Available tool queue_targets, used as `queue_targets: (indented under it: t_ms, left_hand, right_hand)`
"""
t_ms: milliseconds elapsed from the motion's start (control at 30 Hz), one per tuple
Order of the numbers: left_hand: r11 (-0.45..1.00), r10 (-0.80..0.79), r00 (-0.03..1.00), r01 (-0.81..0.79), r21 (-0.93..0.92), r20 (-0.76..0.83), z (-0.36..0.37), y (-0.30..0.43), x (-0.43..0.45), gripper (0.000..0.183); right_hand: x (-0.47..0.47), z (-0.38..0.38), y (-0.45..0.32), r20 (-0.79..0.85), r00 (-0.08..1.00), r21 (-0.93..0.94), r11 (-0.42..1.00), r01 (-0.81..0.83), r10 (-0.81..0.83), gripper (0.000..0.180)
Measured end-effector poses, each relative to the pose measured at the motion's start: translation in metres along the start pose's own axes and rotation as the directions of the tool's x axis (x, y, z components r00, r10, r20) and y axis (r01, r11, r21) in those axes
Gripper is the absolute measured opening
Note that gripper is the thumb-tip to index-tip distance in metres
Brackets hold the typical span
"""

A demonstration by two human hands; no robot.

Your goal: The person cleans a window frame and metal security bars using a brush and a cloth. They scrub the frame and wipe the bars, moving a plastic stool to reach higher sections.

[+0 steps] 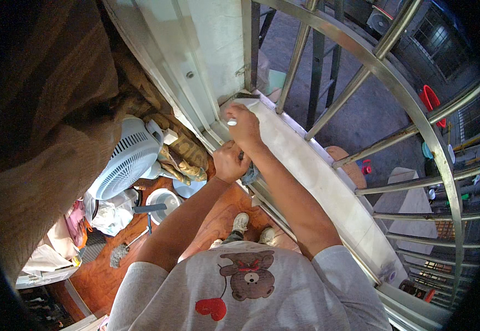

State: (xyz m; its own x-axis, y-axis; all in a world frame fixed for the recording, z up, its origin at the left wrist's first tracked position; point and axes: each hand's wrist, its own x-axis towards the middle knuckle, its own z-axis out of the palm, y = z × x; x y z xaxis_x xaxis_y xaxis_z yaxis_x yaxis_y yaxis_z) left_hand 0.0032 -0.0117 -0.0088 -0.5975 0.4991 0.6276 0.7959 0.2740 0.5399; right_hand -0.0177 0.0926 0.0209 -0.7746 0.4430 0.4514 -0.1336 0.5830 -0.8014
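Note:
My left hand [228, 162] is closed around a small dark piece [241, 155], mostly hidden by the fingers. Just below it a grey fluffy or cloth-like bundle [249, 176] shows, partly covered by my right forearm. Farther out, my right hand [245, 127] grips a pale object with a round white end [232, 122]; its remaining length is hidden. Whether both hands hold one tool I cannot tell. Both hands are over the window track [219, 131], beside the pale stone sill [302, 161].
Metal window bars [345, 99] curve along the right. On the left are a brown curtain [49, 124] and a light-blue fan [126, 153]. A white bucket [163, 215] and a grey duster [119, 254] are on the wooden floor [200, 221].

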Motion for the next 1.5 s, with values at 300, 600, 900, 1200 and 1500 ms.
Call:
queue_targets:
  t_ms: [300,600,900,1200,1500]
  left_hand:
    - [1.000,-0.026,1.000,0.026,0.008,0.010,0.000,-0.004,-0.003,0.015]
    - [0.999,-0.039,0.999,0.039,-0.002,0.005,-0.001,0.000,0.000,0.016]
    - [1.000,-0.010,1.000,0.010,0.001,-0.020,-0.001,0.003,0.003,0.015]
    - [0.999,-0.039,0.999,0.039,-0.010,-0.006,-0.003,0.008,0.004,0.009]
    - [0.999,-0.035,0.999,0.035,-0.005,0.024,-0.003,0.004,0.004,0.007]
  right_hand:
    - [-0.007,-0.006,-0.008,0.041,0.997,-0.197,0.979,-0.056,0.065,0.020]
    - [-0.008,-0.004,0.009,-0.118,0.993,-0.224,0.974,-0.035,0.009,0.015]
    - [-0.002,-0.008,0.013,-0.106,0.990,-0.234,0.966,-0.112,0.089,0.020]
    - [-0.002,-0.042,0.015,0.323,0.945,0.196,0.980,-0.023,-0.042,0.015]
    - [-0.012,-0.049,0.006,0.382,0.924,0.277,0.958,-0.079,-0.034,0.014]
